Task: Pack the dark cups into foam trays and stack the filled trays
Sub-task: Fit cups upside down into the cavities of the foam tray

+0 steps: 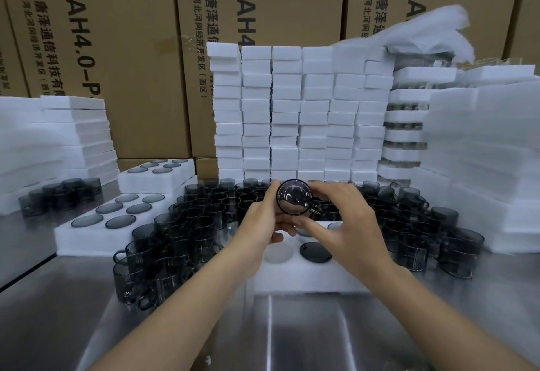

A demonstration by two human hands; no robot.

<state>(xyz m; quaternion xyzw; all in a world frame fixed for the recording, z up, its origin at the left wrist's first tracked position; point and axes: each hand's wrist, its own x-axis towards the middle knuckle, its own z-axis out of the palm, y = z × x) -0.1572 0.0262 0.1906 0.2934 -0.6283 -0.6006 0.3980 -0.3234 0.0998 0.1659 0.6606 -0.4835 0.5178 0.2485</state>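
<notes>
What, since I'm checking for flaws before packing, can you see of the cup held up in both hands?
The dark cup is round, smoky-grey and translucent, glass-like and glossy, with bright reflections. It is tipped so one round end faces the camera; mouth or base, I cannot tell. A handle shows at its lower right. The left hand grips it from the left and below; fingers of the right hand curl against its right side. It is held above the foam tray.
</notes>
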